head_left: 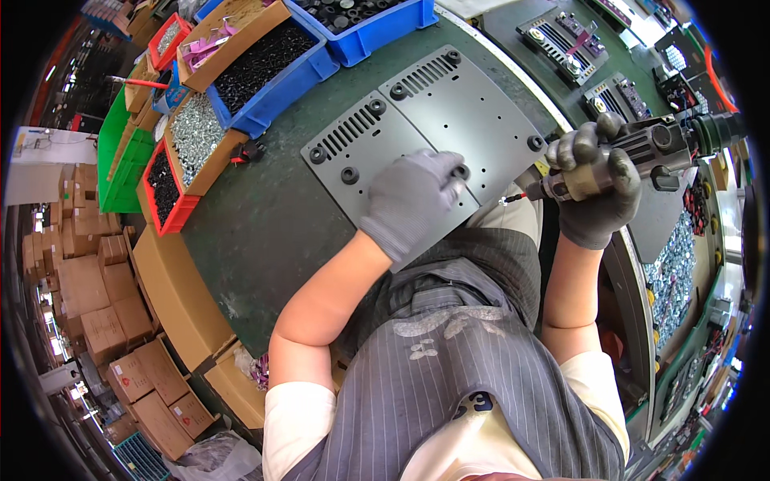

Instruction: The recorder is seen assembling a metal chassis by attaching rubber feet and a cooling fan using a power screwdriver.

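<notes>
Left hand [419, 196], gloved: fingers curled, tips close together at 1 black round foot [459, 172]; pinched or only touched, cannot tell. Foot sits near the seam, on 2 grey panels, left panel [381, 148] and right panel [491, 120], side by side on the green bench [265, 240]. Right hand [597, 180]: fingers wrapped firmly round a power driver [642, 156], bit just beyond right panel's near edge. Risks, my judgement: foot shifts if nudged; tilted bit could skid, scratch panel or catch left glove; unclamped panels could slide.
</notes>
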Action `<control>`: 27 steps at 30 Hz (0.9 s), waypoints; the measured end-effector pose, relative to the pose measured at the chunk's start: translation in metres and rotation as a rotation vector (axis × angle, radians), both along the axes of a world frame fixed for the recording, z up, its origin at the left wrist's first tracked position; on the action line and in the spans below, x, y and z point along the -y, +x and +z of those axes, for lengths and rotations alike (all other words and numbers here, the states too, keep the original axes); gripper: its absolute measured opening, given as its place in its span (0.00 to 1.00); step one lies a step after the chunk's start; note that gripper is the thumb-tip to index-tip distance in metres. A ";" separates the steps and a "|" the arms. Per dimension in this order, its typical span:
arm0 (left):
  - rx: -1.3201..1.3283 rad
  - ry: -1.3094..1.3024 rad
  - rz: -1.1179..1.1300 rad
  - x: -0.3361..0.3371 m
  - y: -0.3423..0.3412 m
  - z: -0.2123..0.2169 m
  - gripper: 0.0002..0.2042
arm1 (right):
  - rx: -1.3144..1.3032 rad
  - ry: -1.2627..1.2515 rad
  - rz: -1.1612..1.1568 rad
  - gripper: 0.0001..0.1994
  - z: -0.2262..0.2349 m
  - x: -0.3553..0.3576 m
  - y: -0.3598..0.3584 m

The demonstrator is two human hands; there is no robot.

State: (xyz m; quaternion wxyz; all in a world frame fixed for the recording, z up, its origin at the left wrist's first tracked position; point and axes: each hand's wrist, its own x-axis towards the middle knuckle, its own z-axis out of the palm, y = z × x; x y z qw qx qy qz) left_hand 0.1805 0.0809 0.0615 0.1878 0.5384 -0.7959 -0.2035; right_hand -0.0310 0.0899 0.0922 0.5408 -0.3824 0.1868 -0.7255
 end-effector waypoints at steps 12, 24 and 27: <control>-0.124 0.205 -0.044 -0.005 -0.025 -0.007 0.13 | -0.248 0.080 0.108 0.18 -0.002 0.018 0.033; -0.085 0.164 -0.030 -0.003 -0.030 -0.009 0.13 | -0.349 0.226 0.228 0.22 -0.018 0.032 0.034; -0.069 0.143 0.000 -0.006 -0.031 -0.009 0.13 | -0.382 0.259 0.249 0.22 -0.020 0.035 0.030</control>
